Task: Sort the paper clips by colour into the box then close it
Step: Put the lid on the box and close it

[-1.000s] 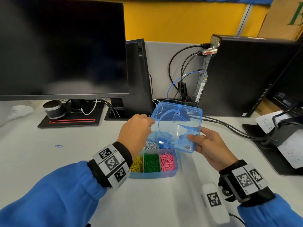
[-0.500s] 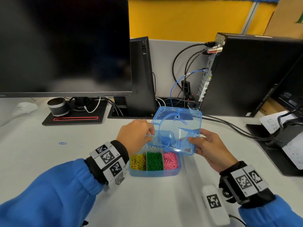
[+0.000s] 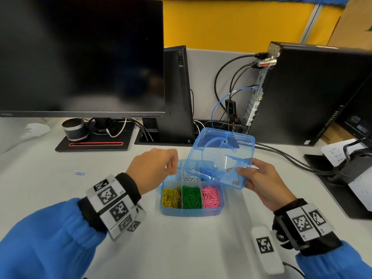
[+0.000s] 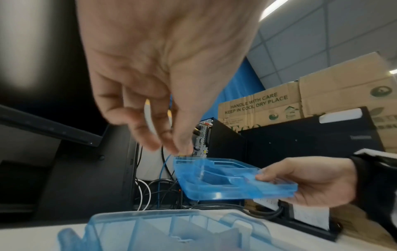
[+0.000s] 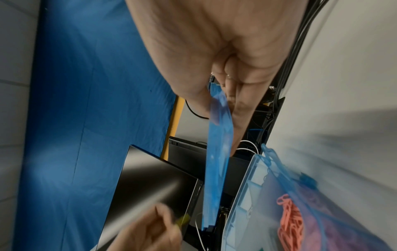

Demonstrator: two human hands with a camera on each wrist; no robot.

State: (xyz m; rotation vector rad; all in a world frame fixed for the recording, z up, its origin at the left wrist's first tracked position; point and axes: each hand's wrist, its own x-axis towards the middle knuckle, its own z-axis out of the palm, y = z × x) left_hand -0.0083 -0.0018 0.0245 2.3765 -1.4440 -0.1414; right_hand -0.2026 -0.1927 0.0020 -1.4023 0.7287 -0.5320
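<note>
Head view: right hand [image 3: 267, 184] grip holds lid [image 3: 221, 158] above box [image 3: 191, 210].

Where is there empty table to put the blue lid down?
Bare table lies in front of the box, between the two sleeves. There is more to its left, around the lone blue paper clip. Behind the box it is crowded with cables and the monitor stand. The right hand holds the lid.

Right hand [image 5: 214, 51] pinches blue lid [image 5: 217, 152] edge-on.
</note>
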